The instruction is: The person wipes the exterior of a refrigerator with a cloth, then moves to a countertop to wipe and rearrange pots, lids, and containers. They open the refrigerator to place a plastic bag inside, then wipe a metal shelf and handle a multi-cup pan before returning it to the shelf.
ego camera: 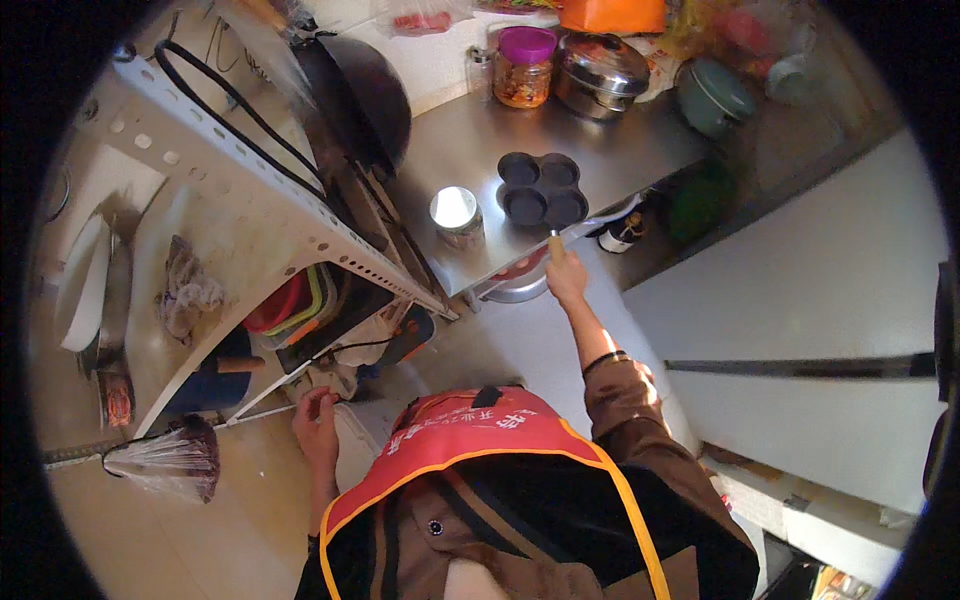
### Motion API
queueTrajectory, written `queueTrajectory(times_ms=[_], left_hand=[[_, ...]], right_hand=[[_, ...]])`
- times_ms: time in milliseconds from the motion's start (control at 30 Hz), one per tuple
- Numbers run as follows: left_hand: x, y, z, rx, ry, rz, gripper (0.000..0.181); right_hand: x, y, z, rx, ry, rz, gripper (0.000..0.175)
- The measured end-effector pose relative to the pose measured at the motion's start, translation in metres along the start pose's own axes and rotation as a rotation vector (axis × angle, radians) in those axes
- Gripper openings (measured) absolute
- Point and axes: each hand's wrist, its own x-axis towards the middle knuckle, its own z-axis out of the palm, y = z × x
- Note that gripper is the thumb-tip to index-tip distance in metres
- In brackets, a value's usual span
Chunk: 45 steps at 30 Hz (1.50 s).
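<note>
My right hand point(568, 277) grips the wooden handle point(556, 247) of a dark egg frying pan with four round cups point(525, 204). The pan is at the front edge of a stainless steel counter point(465, 139), its cups over the metal top. Whether its base touches the counter I cannot tell. Left of the pan stands a glass jar with a bright lid point(455, 214). My left hand point(318, 420) hangs low on the left beside the metal shelf rack, with loosely bent fingers and nothing in it.
A perforated shelf rack point(247, 180) fills the left side, with a wok point(367, 97) at its far end. At the counter's back are a purple-lidded jar point(523, 75) and a lidded steel pot point(602, 75). A dark bottle point(622, 232) is below; a white refrigerator point(795, 300) borders the right.
</note>
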Motion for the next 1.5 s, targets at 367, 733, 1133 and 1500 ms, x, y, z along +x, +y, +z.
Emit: queueTrajectory(times_ms=[367,733,1133,1500], left_hand=[[-0.03,0.042,-0.01,0.466,0.323,0.219,0.027],[-0.006,0.109,-0.037,0.3,0.459,0.358,0.048],[0.214,0.154,-0.112,1.006,0.011,0.573,0.059],[0.289,0.184,-0.011,0.606,-0.594,1.08,0.047]], right_hand=[[0.103,-0.022,0.051,-0.034,-0.021,0.026,0.037],[0.128,-0.028,0.041,0.184,-0.291,0.137,0.066],[0.036,0.033,0.005,0.118,0.268,-0.202,0.022],[-0.069,-0.033,0.035,0.208,0.246,-0.217,0.01]])
